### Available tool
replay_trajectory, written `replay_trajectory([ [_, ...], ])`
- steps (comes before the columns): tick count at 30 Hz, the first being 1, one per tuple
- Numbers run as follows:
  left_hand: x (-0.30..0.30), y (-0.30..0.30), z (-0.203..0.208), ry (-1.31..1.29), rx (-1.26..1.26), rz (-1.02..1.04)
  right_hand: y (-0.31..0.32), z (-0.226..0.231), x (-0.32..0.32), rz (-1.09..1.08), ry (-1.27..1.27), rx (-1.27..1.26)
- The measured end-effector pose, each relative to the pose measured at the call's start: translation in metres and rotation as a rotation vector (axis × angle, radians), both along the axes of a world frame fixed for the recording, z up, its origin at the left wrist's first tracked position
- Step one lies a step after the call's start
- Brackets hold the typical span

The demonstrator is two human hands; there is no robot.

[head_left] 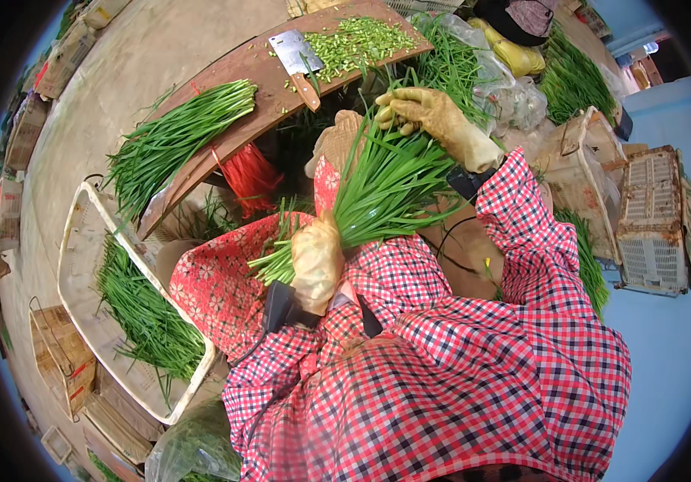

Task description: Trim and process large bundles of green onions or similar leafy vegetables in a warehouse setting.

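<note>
A loose bunch of garlic chives (pixel 378 189) lies slantwise over my lap, its pale stem ends to the lower left. Wrapped round the stems is my left hand (pixel 317 261), in a cream rubber glove. My right hand (pixel 424 112), gloved likewise, is at the leafy upper end, its fingers curled in on some leaves; the fingertips are partly hidden. Beyond my knees stands a brown wooden board (pixel 269 76). On it are a tied bundle of garlic chives (pixel 181 140), a cleaver (pixel 296 64) with a wooden handle, and chopped green stem pieces (pixel 361 44).
Red ties (pixel 251 177) hang beneath the board. A white crate (pixel 80 241) at the left holds more chives (pixel 149 313). To the right are loose chives (pixel 450 60), clear plastic bags (pixel 514 100) and stacked crates (pixel 655 217). A blue wall (pixel 675 353) rises beyond.
</note>
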State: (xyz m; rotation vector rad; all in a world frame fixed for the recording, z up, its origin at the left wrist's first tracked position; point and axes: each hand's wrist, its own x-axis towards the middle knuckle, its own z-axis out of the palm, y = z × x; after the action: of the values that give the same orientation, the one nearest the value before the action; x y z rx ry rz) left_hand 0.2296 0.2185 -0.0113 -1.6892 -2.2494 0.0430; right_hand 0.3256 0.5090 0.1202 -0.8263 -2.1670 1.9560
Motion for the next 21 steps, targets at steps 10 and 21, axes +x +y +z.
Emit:
replay_trajectory([
  [10,0.002,0.003,0.008,0.069,0.005,0.043,-0.012,-0.001,0.006,0.150,-0.241,0.093],
  [21,0.004,0.004,0.023,0.062,-0.029,0.055,-0.015,-0.006,-0.011,0.363,-0.201,-0.077],
])
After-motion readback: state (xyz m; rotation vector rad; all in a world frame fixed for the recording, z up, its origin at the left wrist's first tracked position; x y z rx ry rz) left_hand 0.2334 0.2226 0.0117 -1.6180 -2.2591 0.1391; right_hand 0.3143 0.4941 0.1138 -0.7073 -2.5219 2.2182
